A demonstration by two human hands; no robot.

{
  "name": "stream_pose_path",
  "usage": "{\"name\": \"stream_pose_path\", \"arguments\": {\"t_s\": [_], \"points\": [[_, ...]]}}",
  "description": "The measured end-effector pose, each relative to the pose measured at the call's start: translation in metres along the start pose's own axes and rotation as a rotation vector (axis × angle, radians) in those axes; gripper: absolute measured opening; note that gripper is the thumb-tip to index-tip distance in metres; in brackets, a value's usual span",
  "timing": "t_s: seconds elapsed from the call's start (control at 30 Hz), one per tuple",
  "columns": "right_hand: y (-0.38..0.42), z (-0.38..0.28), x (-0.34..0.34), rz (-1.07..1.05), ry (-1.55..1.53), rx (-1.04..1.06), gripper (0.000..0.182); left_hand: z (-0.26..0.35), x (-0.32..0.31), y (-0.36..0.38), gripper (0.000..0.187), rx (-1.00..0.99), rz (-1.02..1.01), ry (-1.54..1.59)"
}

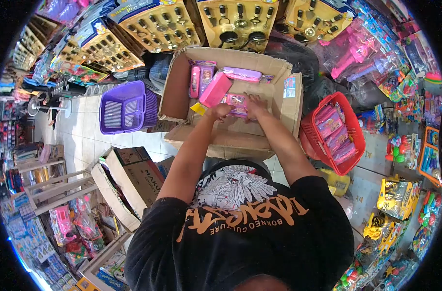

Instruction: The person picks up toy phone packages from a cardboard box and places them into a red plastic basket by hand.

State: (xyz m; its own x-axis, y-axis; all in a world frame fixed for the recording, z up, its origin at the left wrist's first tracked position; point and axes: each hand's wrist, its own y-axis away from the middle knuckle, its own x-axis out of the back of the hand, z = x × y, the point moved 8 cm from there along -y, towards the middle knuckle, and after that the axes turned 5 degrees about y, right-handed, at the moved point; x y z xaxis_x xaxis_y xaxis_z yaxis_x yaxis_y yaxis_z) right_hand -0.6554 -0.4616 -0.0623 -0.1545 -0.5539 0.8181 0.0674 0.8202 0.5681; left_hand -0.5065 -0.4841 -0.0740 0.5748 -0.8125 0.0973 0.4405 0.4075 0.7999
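Inside the open cardboard box (175, 87), a pink packaged pencil case (238, 101) with a printed front sits between my two hands. My left hand (220, 111) grips its left edge, fingers curled in. On the opposite edge, my right hand (254, 106) holds it with bent fingers, partly seen. Just beyond my left hand a plain pink case (215, 90) lies slanted. Farther back in the box are a lilac-pink case (242, 74), a narrow pink case (195, 82) and a purple printed pack (207, 80).
A red basket (354, 162) filled with pink packs stands right of the box. To the left is a purple basket (104, 116). A brown carton (138, 174) stands at the near left. Kitchen play sets (155, 26) line the far side; bagged yellow toy trucks (398, 196) are at the right.
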Motion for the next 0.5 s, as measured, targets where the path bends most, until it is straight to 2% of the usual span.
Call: {"name": "stream_pose_path", "arguments": {"t_s": [0.13,0.2,0.33,0.4,0.43,0.5], "points": [[0.003,0.000,0.009,-0.034,0.097,-0.001,0.111,0.007,-0.003,0.004,0.056,0.030,-0.037,-0.066],[0.000,0.003,0.011,-0.081,0.156,-0.014,0.127,0.013,-0.002,0.012,0.053,-0.012,-0.057,-0.037],[0.032,0.001,0.064,-0.100,0.143,0.013,0.116,0.027,0.008,0.051,0.054,-0.034,0.047,0.135],[0.032,0.017,0.061,-0.024,-0.229,0.103,0.101,0.028,0.023,0.066,0.059,-0.114,0.195,0.305],[0.043,0.023,0.078,0.110,-0.220,0.094,0.094,0.027,0.026,0.074,0.059,-0.114,0.198,0.309],[0.060,0.030,0.098,0.106,-0.301,0.120,0.100,0.027,0.034,0.091,0.063,-0.137,0.221,0.288]]}}
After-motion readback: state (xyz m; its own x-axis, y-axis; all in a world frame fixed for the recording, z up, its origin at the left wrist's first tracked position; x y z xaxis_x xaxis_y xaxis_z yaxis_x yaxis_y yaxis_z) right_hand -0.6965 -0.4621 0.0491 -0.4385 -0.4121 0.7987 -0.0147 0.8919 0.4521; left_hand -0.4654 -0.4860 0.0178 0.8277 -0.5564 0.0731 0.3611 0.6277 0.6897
